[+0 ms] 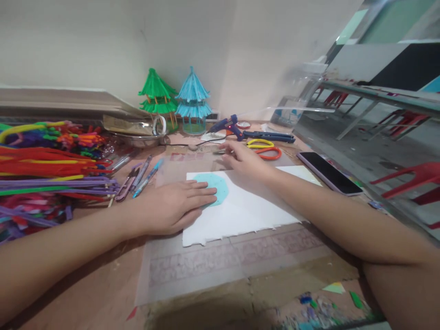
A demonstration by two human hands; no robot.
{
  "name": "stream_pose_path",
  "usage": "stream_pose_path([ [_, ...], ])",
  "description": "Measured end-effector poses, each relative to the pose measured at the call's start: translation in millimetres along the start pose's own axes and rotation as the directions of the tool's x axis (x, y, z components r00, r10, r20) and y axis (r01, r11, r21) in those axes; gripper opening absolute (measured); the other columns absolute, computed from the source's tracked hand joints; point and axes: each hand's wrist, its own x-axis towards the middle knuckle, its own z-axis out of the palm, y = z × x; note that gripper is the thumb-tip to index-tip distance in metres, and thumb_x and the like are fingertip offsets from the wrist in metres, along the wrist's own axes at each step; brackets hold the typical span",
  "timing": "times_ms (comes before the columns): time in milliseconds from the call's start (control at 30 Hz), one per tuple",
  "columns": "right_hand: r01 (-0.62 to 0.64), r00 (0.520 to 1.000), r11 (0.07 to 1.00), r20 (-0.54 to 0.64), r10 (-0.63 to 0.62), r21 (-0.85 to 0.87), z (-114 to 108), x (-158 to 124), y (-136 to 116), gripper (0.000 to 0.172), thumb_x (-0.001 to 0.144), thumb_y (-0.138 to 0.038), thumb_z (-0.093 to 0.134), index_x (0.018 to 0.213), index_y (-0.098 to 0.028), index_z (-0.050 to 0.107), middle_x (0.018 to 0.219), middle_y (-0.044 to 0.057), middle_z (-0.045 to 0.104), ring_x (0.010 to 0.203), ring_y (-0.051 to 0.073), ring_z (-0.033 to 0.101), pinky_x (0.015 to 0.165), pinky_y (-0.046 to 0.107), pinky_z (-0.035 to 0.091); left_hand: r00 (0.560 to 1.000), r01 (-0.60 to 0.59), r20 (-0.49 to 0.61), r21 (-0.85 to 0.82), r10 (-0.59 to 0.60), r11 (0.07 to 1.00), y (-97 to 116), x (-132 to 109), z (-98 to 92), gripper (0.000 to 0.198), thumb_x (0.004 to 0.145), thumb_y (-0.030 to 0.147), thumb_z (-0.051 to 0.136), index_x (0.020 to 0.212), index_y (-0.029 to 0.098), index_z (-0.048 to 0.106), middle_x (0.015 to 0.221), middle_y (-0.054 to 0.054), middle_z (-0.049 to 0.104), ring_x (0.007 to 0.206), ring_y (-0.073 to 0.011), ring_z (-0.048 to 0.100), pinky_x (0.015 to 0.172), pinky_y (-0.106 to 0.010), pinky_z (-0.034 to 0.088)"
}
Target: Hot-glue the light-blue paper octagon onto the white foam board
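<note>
Left hand (177, 204) laid flat, fingers extended, over turquoise octagon (222, 190) on white sheet (254, 204). Right hand (242, 159) stretched farther forward, fingers bent; grip on scissors (265, 147) beside it cannot be told. Surface (110, 282) seen under both, red stools (412, 176) right of them. Glue gun (227, 125) set beyond right hand; pipe cleaners (44, 158) heaped left of both.
</note>
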Motion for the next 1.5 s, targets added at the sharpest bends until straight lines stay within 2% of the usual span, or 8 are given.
stream_pose_path([
  [333, -0.033, 0.998, 0.999, 0.056, 0.033, 0.006, 2.8, 3.2, -7.9, 0.014, 0.090, -0.017, 0.058, 0.091, -0.019, 0.072, 0.090, 0.006, 0.071, 0.085, 0.022, 0.062, 0.083, 0.035, 0.048, 0.993, 0.113, 0.051, -0.064, -0.110, 0.991, 1.4, 16.5, -5.6, 0.037, 0.088, 0.023, 0.047, 0.123, 0.016, 0.059, 0.158, -0.014, 0.047, 0.146, -0.0329, 0.043, 0.122, -0.053, 0.034],
  [533, 0.009, 0.975, 0.999, 0.221, -0.001, -0.034, -36.0, 8.6, -8.5, 0.008, 0.087, -0.020, 0.062, 0.082, -0.020, 0.069, 0.082, 0.004, 0.069, 0.077, 0.020, 0.061, 0.071, 0.030, 0.042, 0.930, 0.362, 0.071, 0.000, -0.361, 0.932, 10.9, 23.4, -7.1, 0.070, 0.094, 0.063, 0.049, 0.144, 0.014, 0.051, 0.159, -0.020, 0.044, 0.141, -0.0405, 0.047, 0.116, -0.055, 0.039],
  [833, -0.226, 0.846, 0.973, 0.487, 0.216, -0.038, -71.7, 4.8, -8.8, 0.019, 0.084, -0.016, 0.066, 0.065, -0.021, 0.064, 0.069, 0.004, 0.067, 0.063, 0.019, 0.061, 0.058, 0.030, 0.046, 0.896, 0.403, 0.175, 0.068, -0.408, 0.913, -17.4, 9.0, -13.7, 0.076, 0.096, 0.067, 0.047, 0.157, 0.021, 0.041, 0.167, -0.014, 0.032, 0.154, -0.0358, 0.029, 0.125, -0.054, 0.022],
  [1067, -0.469, 0.601, 0.853, 0.790, 0.118, 0.229, -72.1, -13.9, -17.1, 0.024, 0.079, -0.045, 0.075, 0.081, -0.022, 0.067, 0.085, 0.007, 0.076, 0.067, 0.021, 0.072, 0.055, 0.030, 0.057, 0.912, 0.393, 0.066, 0.141, -0.404, 0.909, -55.7, -3.1, -22.2, 0.053, 0.097, 0.051, 0.055, 0.142, 0.023, 0.060, 0.154, -0.007, 0.054, 0.150, -0.0300, 0.039, 0.123, -0.046, 0.030],
  [1133, -0.415, 0.663, 0.885, 0.736, 0.136, 0.210, -68.6, -12.1, -13.8, 0.023, 0.082, -0.044, 0.072, 0.081, -0.022, 0.065, 0.080, 0.005, 0.075, 0.057, 0.018, 0.068, 0.050, 0.028, 0.051, 0.912, 0.409, 0.000, 0.085, -0.410, 0.909, -60.1, -3.7, -15.0, 0.052, 0.098, 0.052, 0.052, 0.139, 0.023, 0.063, 0.149, -0.007, 0.060, 0.145, -0.0303, 0.045, 0.119, -0.044, 0.038],
  [1267, -0.160, 0.945, 0.984, 0.276, 0.177, -0.083, -58.1, -3.2, -3.6, 0.011, 0.087, -0.025, 0.061, 0.076, -0.022, 0.061, 0.071, 0.002, 0.069, 0.058, 0.016, 0.060, 0.056, 0.028, 0.044, 0.908, 0.410, -0.105, 0.018, -0.406, 0.912, -60.9, -2.0, 0.7, 0.053, 0.098, 0.054, 0.048, 0.134, 0.021, 0.068, 0.142, -0.009, 0.066, 0.136, -0.0313, 0.055, 0.116, -0.046, 0.042],
  [1367, -0.116, 0.976, 0.980, 0.164, 0.143, -0.162, -49.4, 1.0, 2.7, 0.019, 0.090, -0.023, 0.055, 0.071, -0.022, 0.059, 0.078, 0.005, 0.070, 0.075, 0.021, 0.064, 0.072, 0.032, 0.047, 0.909, 0.405, -0.108, -0.002, -0.403, 0.914, -58.6, -1.4, 4.1, 0.053, 0.099, 0.054, 0.046, 0.135, 0.021, 0.067, 0.142, -0.008, 0.065, 0.134, -0.0295, 0.058, 0.114, -0.042, 0.044],
  [1500, -0.219, 0.969, 0.964, 0.149, 0.197, 0.149, -34.4, 3.4, 11.6, 0.023, 0.094, -0.030, 0.049, 0.073, -0.023, 0.055, 0.082, 0.006, 0.071, 0.084, 0.023, 0.068, 0.080, 0.035, 0.050, 0.896, 0.439, -0.081, 0.017, -0.436, 0.898, -56.4, -2.8, 1.6, 0.050, 0.100, 0.053, 0.047, 0.137, 0.024, 0.066, 0.144, -0.007, 0.064, 0.135, -0.0288, 0.058, 0.114, -0.042, 0.043],
])
